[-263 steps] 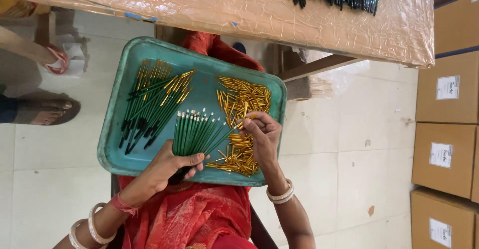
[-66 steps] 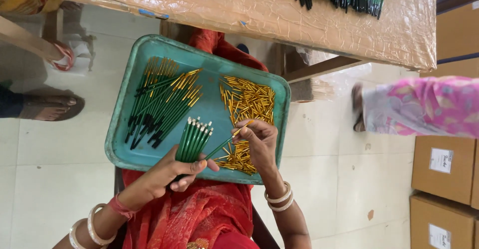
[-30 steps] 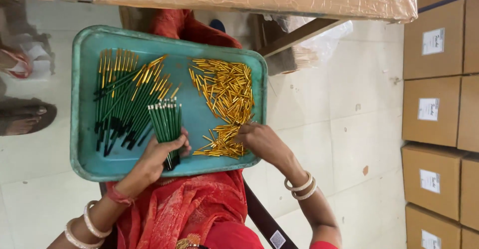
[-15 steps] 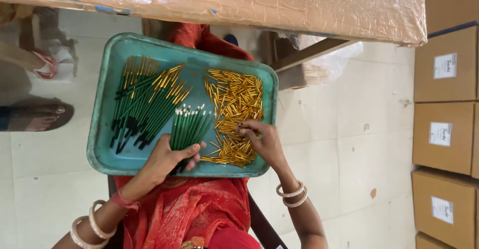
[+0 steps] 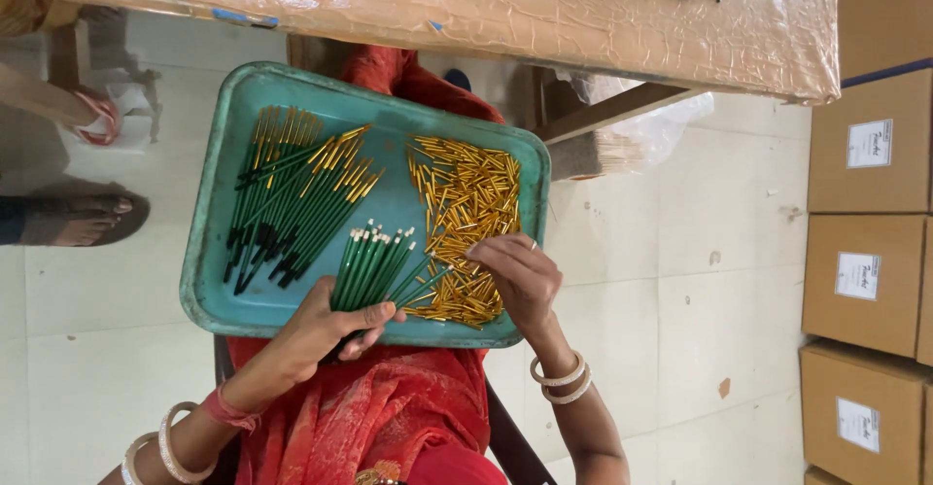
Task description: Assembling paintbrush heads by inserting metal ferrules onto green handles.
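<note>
Left hand [image 5: 326, 329] clenched round green sticks [image 5: 374, 266] fanned over tray [image 5: 209, 295]; right hand [image 5: 515, 276] half-curled, fingertips on gold caps [image 5: 466, 213], grip unclear. Risk: loose fan slips, sticks mix into finished pile [image 5: 292, 193]

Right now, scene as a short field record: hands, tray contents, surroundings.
left hand: grips bundle of green sticks
right hand: fingers on gold caps pile
tray: teal, on lap; also holds capped green sticks
table: brown-wrapped, more dark sticks at far edge
right side: stacked cardboard boxes
left side: another person's sandalled foot
</note>
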